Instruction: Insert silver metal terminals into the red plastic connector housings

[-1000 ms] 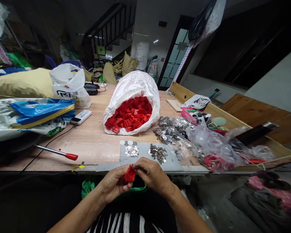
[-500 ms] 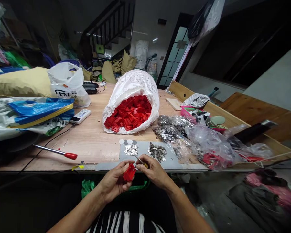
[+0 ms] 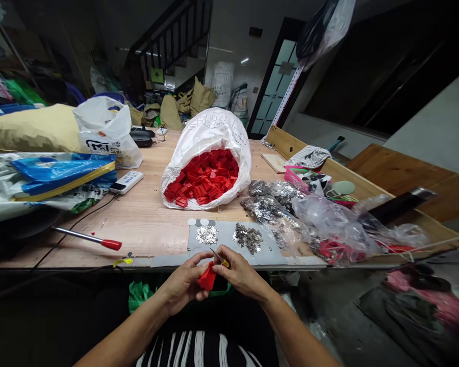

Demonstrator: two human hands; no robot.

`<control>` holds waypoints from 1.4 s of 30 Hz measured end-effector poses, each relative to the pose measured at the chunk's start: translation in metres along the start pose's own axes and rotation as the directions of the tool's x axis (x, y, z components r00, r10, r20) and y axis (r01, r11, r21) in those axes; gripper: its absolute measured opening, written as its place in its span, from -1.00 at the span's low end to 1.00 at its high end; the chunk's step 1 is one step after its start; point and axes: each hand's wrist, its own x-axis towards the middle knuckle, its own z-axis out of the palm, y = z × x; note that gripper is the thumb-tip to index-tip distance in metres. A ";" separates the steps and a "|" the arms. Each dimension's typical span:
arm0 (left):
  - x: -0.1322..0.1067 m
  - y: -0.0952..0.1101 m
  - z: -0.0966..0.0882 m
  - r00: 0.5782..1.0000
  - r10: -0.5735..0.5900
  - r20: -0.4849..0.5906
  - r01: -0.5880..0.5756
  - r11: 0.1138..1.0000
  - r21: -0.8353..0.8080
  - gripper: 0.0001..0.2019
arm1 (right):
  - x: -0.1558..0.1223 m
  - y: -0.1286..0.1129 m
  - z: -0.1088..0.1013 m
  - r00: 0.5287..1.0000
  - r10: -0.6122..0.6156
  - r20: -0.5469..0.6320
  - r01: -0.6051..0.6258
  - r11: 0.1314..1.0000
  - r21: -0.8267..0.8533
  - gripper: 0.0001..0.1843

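A small red plastic part [image 3: 207, 278] is gripped between the thumb and fingers of my left hand [image 3: 185, 285], just beyond the table's front edge. My right hand [image 3: 239, 272] is closed around a slim pointed tool [image 3: 222, 260] with a thin metal tip and a yellow grip; its exact kind is unclear. The tip points up and left, above the red part. Fingertips of my right hand are up against the part's right side. On a grey mat [image 3: 224, 250] beyond my hands lie a pile of shiny silver pieces [image 3: 207, 234] and a pile of darker metal pieces [image 3: 248, 237].
A white woven sack [image 3: 218, 127] full of red parts [image 3: 204, 178] lies mid-table. To the right are clear bags [image 3: 270, 211] of metal pieces and a pink basket [image 3: 296, 176]. Leftward sit a red-handled metal rod [image 3: 110, 244], a power strip [image 3: 127, 182] and plastic bags [image 3: 57, 178].
The red part has turned in my left hand, so its open side no longer faces me. My right hand has shifted slightly left, closer to it, with the tool still held.
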 end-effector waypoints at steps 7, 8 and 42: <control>0.000 0.004 -0.007 0.959 0.248 -0.138 -0.183 0.912 0.367 -0.51 | 0.001 0.013 0.000 0.993 0.042 -0.113 -0.037 0.998 0.042 -0.85; -0.001 0.004 -0.007 0.933 0.345 -0.108 -0.261 0.849 0.460 -0.54 | 0.001 0.013 0.002 0.991 0.047 -0.124 -0.042 0.998 0.044 -0.84; 0.001 -0.021 -0.032 0.781 0.594 -0.191 -0.386 0.700 0.601 -0.62 | 0.040 0.029 -0.014 0.972 0.105 -0.212 -0.135 0.982 -0.131 -0.81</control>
